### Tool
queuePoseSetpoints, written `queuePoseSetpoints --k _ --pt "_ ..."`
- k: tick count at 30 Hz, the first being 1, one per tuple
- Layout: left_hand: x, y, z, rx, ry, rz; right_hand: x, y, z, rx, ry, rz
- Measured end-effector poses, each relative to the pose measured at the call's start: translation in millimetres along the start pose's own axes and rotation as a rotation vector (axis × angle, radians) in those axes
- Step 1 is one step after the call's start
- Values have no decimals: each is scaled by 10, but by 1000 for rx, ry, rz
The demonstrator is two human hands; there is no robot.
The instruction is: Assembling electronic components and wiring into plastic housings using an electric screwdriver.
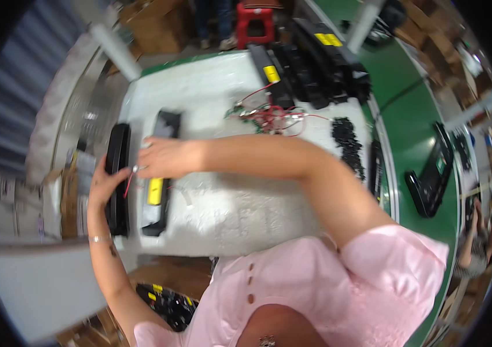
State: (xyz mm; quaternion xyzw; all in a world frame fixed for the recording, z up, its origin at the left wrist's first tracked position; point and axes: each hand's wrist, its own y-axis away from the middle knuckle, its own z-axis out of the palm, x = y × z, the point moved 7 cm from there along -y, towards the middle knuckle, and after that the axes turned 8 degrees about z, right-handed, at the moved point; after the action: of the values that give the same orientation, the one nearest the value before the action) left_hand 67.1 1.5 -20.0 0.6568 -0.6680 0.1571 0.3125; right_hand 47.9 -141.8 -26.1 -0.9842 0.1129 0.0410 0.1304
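Note:
At the table's left side, my left hand [104, 184] is closed around a long black plastic housing [120, 144], its thumb across the top. My right hand [168, 158] reaches over from the right, its fingers bent together beside my left thumb. At its fingertips is a small silvery part [136, 168] with a red wire [128, 186] hanging from it; blur hides its exact kind. Under my right hand lies a second black housing [168, 124], open-topped, with a yellow label [155, 191] on it.
Circuit boards with tangled red wires [272, 117] lie mid-table, near a pile of small black parts [347, 144]. Several black housings [315, 63] are stacked at the far right. A black frame [431, 173] rests on the green bench [399, 121]. Cartons [72, 199] stand left.

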Motion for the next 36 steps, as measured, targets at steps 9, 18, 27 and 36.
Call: queuePoseSetpoints --k 9,18,27,36 --pt "257 124 299 167 -330 198 366 754 -530 183 -129 252" --pt "2590 -759 1220 -129 -65 814 2454 3407 -1211 362 52 1407" --pt "3014 -761 2616 -448 -232 952 2395 3578 -1009 346 32 1426" --pt "3000 -678 2228 -345 125 926 2321 3008 -721 33 268 1458"
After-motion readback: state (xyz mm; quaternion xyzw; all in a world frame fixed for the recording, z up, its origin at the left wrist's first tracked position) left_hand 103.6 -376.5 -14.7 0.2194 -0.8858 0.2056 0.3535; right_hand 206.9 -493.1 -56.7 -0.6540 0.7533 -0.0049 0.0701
